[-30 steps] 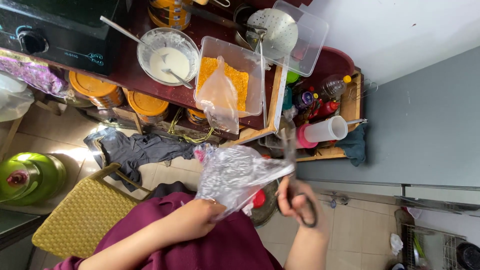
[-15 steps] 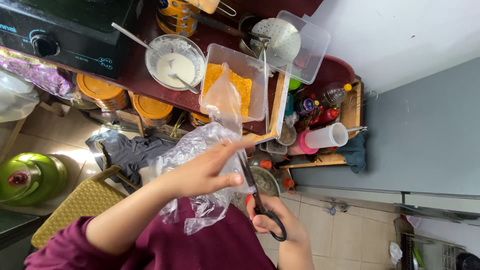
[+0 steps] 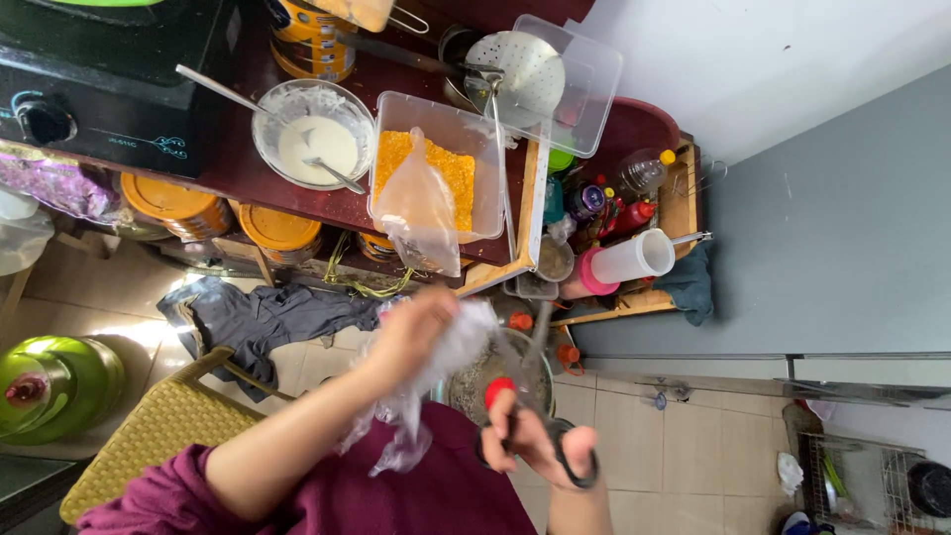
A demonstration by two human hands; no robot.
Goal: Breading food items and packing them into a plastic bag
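Left hand (image 3: pixel 416 332) clutches a crumpled clear bag (image 3: pixel 436 372) at chest height. Right hand (image 3: pixel 540 446) is closed through the scissors (image 3: pixel 540 396) handles, blades pointing up beside the bag. Cannot tell if any cut is made; looks not yet. Farther on the bench (image 3: pixel 238 159): tub (image 3: pixel 436 173) of orange crumbs with another bag, bowl (image 3: pixel 312 134) of white batter, skimmer (image 3: pixel 515 69).
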